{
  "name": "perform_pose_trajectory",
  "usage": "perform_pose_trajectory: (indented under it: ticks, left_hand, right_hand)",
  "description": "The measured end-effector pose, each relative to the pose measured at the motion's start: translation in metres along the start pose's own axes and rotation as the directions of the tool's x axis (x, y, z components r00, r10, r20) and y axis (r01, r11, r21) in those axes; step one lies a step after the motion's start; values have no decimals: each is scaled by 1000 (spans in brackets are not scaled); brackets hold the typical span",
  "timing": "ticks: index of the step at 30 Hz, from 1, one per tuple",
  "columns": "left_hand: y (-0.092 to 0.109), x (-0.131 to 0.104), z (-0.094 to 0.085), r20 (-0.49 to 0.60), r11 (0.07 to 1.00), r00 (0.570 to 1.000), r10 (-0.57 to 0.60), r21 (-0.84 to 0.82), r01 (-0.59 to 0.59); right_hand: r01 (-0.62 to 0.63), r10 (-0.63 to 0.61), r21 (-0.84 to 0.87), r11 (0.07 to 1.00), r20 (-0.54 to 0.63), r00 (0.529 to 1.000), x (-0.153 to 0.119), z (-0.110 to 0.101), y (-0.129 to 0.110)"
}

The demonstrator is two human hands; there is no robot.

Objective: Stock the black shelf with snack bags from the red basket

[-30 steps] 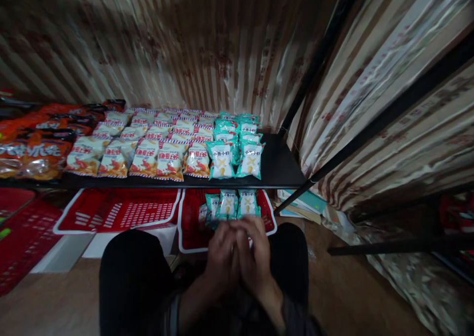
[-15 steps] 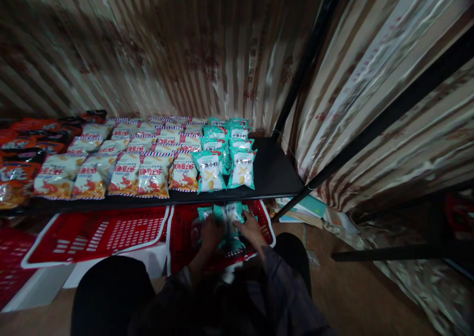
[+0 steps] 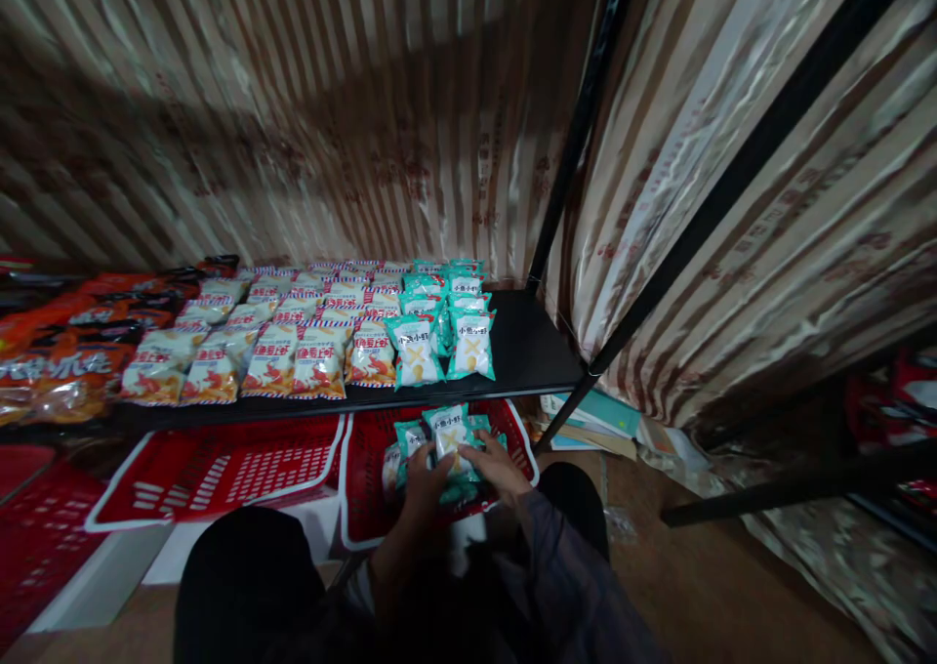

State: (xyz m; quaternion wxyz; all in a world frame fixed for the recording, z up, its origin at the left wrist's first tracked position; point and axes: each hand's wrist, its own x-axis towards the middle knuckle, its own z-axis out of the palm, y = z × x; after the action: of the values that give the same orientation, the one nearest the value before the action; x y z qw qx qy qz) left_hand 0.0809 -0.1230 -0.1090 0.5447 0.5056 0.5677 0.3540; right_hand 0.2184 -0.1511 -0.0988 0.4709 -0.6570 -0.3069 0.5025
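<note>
Both hands are at a teal-and-white snack bag (image 3: 449, 434), whose printed front faces me just above the red basket (image 3: 352, 469). My left hand (image 3: 426, 483) has its fingers closed on the lower left side of the bag. On the lower right side, my right hand (image 3: 499, 467) grips with thumb and fingers. More teal bags (image 3: 411, 436) lie in the basket around and beneath it, partly covered by my hands. Directly above stands the black shelf (image 3: 523, 352), with two columns of matching teal bags (image 3: 472, 344) at the right end of its rows.
White-and-orange snack bags (image 3: 269, 359) fill the shelf's middle; orange bags (image 3: 80, 371) are at its left. Another red basket (image 3: 220, 469) sits left of mine. A black post (image 3: 630, 317) slants on the right, near papers (image 3: 600, 415) on the floor. Striped fabric (image 3: 366, 107) hangs behind.
The teal bag between my hands has come up and shows more of its front. My hands stay over the basket, and the view has tilted and shifted slightly.
</note>
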Motion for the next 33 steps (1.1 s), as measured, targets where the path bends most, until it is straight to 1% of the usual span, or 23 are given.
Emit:
perform_pose_trajectory:
  ticks: [1, 4, 5, 7, 10, 13, 17, 20, 22, 25, 28, 33]
  left_hand:
    - [3, -6, -1, -9, 995, 1000, -26, -93, 25]
    - [13, -23, -3, 44, 949, 992, -115, -291, 123]
    - [16, -27, -5, 45, 934, 991, -129, -330, 137]
    - [24, -33, -9, 60, 920, 985, -165, -351, 175]
    - [39, -35, -15, 107, 922, 987, -124, -356, 154]
    - [56, -36, -18, 125, 896, 990, -67, -429, 115]
    - [79, -40, -20, 150, 879, 989, 13, -473, 61]
    - [91, -40, -23, 160, 897, 983, 89, -443, -10]
    - [98, -40, -26, 186, 911, 975, 118, -412, -32]
    - [106, -37, -30, 206, 916, 968, 143, -399, -50]
    - [113, -35, -34, 159, 908, 973, 167, -409, -89]
    - [116, -32, -35, 112, 897, 975, 190, -424, -126]
  right_hand:
    - [-31, 31, 69, 997, 1, 1000, -5, 1, -1]
    - [-79, 83, 251, 965, -7, 997, -24, 4, 0]
    - [-74, 77, 290, 954, 0, 997, -31, 6, 1]
    - [-48, 36, 333, 942, 42, 998, -44, 7, 2]
    - [7, -52, 337, 942, 123, 991, -59, 8, -3]
    - [71, -118, 331, 941, 124, 985, -66, 7, -11]
    - [149, -166, 381, 913, 11, 986, -61, 6, -30]
    - [252, -247, 400, 881, -66, 967, -52, 3, -51]
    - [286, -279, 377, 881, -75, 957, -46, 2, -66]
    - [277, -270, 335, 901, -67, 960, -39, 4, -83]
    - [277, -264, 337, 900, -85, 961, -36, 9, -90]
    - [281, -263, 387, 879, -98, 960, -34, 21, -86]
